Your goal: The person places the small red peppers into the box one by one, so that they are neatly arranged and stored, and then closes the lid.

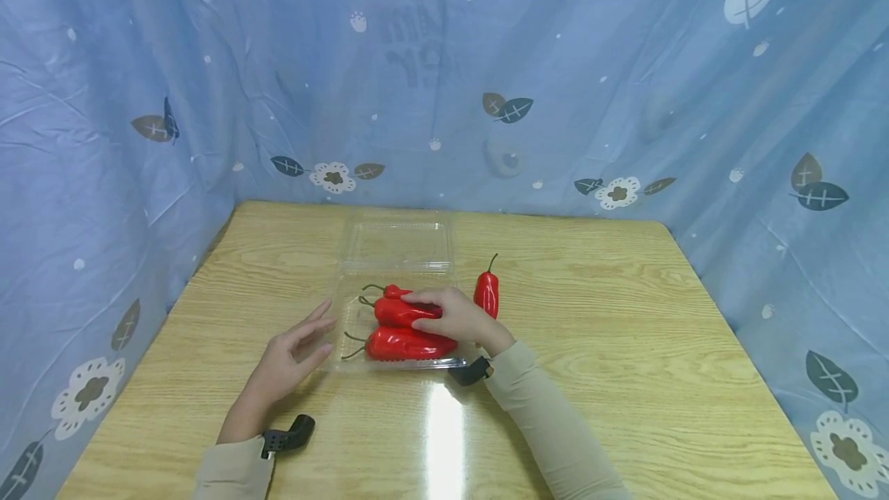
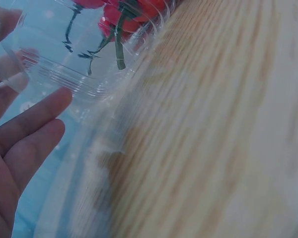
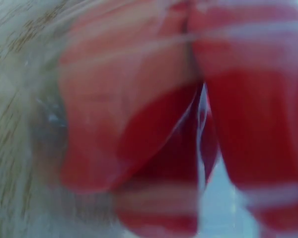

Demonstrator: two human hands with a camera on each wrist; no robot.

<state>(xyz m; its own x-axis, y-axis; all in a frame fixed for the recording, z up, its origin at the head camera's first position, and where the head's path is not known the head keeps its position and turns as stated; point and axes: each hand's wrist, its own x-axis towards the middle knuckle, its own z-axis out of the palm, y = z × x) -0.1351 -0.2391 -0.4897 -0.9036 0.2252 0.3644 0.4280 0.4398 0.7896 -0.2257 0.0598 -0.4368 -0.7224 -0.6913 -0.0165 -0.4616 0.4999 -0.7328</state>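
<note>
A clear plastic clamshell box lies with its lid folded back. Inside it are red chili peppers with green stems: a front one, a middle one and a partly covered back one. My right hand holds the middle pepper between thumb and fingers. At the box's left side is my left hand, its fingers loosely spread. In the left wrist view the left fingers are close to the box wall; contact is unclear. Blurred red peppers fill the right wrist view.
Another red pepper lies on the wood-grain table, right of the box. A blue patterned curtain hangs behind and along both sides. Each wrist carries a black camera mount.
</note>
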